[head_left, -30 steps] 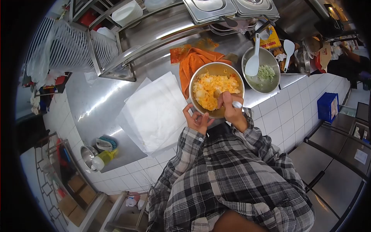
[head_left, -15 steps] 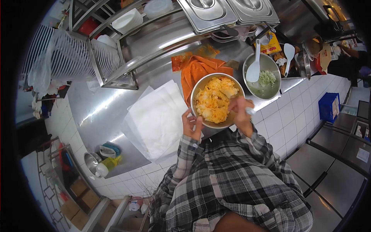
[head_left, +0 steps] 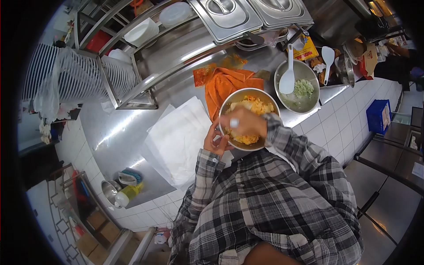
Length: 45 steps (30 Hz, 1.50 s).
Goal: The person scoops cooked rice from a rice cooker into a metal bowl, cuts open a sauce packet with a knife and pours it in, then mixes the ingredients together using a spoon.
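A metal bowl (head_left: 251, 92) of orange-coloured rice (head_left: 260, 107) stands at the counter's front edge. My left hand (head_left: 215, 140) grips its left rim, thumb and fingers closed on the side. Over the rice is my right hand (head_left: 248, 121), closed and blurred, around a utensil whose white handle end (head_left: 235, 123) pokes out; its working end is hidden. Behind the bowl lies a crumpled orange cloth (head_left: 225, 88). To the right, another metal bowl (head_left: 289, 102) holds pale green shreds (head_left: 303, 88) and a white rice paddle (head_left: 287, 81). White paper sheets (head_left: 179, 137) lie left.
A metal shelf frame (head_left: 152, 81) runs along the back, with lidded steel pans (head_left: 227, 17) above. Stacked plates (head_left: 117, 73) stand left. A brush (head_left: 129, 176) and a yellow bottle (head_left: 128, 195) are front left. A second white paddle (head_left: 327, 64) lies far right.
My right hand has moved left across the bowl, from its right rim to over the rice, turning with the white handle end. My left hand stays on the rim.
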Tool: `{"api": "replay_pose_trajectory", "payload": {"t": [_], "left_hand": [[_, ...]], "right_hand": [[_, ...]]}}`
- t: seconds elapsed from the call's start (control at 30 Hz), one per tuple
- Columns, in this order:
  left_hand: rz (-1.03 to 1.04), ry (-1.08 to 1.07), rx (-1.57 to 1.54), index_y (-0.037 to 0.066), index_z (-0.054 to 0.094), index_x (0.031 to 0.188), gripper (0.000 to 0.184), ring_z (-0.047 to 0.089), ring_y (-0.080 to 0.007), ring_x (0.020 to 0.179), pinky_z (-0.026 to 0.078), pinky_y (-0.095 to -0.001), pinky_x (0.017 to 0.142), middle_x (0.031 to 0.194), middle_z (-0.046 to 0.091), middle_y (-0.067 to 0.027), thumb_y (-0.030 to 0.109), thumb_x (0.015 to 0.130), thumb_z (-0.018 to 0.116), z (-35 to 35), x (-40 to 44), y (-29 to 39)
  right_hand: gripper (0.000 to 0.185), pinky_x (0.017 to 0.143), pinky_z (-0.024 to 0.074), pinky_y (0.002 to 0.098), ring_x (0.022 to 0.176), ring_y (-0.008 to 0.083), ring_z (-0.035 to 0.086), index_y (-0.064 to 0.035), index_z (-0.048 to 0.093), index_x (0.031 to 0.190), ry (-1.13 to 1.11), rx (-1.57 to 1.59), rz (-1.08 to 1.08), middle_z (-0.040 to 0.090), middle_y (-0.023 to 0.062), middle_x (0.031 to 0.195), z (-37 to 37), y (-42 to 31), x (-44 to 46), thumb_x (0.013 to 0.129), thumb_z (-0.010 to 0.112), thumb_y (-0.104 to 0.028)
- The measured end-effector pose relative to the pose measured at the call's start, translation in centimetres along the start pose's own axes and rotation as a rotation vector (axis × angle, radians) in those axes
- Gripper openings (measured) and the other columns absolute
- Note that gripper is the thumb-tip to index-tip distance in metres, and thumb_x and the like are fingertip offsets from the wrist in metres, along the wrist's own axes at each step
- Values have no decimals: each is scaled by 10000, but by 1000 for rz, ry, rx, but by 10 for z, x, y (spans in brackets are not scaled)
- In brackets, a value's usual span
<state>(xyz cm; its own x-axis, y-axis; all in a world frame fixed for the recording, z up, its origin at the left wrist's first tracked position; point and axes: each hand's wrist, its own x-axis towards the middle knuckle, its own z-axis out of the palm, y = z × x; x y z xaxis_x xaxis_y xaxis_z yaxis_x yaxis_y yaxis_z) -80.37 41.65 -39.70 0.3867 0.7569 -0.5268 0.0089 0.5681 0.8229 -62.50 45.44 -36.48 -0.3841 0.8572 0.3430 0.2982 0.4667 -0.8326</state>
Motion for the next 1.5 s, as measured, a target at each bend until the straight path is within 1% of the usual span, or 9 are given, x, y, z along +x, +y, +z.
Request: {"api": "replay_pose_trajectory", "payload": {"t": [0.13,0.23,0.47,0.6,0.83,1.03,1.13,1.2,1.5], "left_hand": [[268,-74,217,191,227,1427,671,610,-232,953,607,-368,703,939,478,-30,14,865,547,-9,12,-8],[14,5,24,152,234,1426,689,600,-226,993,604,-371,691,1031,545,-60,70,847,599,5,-2,9],[-60,51,-54,173,250,1421,663,604,-246,988,610,-376,683,1068,532,-75,104,858,592,13,-5,6],[-56,52,-16,184,248,1424,651,607,-252,979,611,-373,683,1072,530,-80,120,868,581,14,-7,15],[-17,87,-22,175,305,1407,573,606,-178,894,621,-341,668,941,483,-19,91,892,541,17,-4,15],[5,93,-154,153,338,1393,544,588,-160,910,620,-326,638,949,495,-15,99,893,544,18,-1,11],[45,117,-115,130,308,1402,562,610,-231,964,621,-357,626,1060,566,-102,118,896,551,20,-3,4],[26,129,-137,126,302,1404,562,609,-236,970,620,-365,631,1060,567,-103,117,899,548,23,-4,1],[-34,131,-92,146,294,1408,596,620,-242,943,618,-390,654,1038,573,-98,159,888,585,18,-7,0]], "right_hand": [[227,484,422,393,495,310,538,-52,586,654,-250,38,-62,550,126,558,15,-26,-40,840,542,-175],[201,487,416,396,478,293,525,-43,569,653,-192,102,-65,537,109,553,-3,-44,-52,825,569,-147],[488,424,272,268,407,110,378,-42,512,564,895,103,456,430,19,476,-40,1,-51,974,392,-277],[558,428,236,254,420,84,343,-62,497,533,707,844,446,424,-10,474,-31,48,-36,971,376,-386],[293,472,387,361,442,248,483,-82,504,537,24,99,-112,474,82,496,6,-36,-59,803,588,-170],[192,495,409,354,488,267,505,-87,526,603,-174,233,-43,507,90,559,8,-32,-72,776,587,-144],[422,443,323,250,459,105,434,-79,482,578,678,583,310,449,7,517,-14,-21,-54,947,451,-281],[516,407,238,224,394,91,313,-83,418,555,690,1115,377,299,-21,438,-47,-18,-39,982,381,-370],[532,410,226,235,417,54,336,-56,501,547,527,548,465,384,-22,452,-40,28,-3,973,406,-362]]}}
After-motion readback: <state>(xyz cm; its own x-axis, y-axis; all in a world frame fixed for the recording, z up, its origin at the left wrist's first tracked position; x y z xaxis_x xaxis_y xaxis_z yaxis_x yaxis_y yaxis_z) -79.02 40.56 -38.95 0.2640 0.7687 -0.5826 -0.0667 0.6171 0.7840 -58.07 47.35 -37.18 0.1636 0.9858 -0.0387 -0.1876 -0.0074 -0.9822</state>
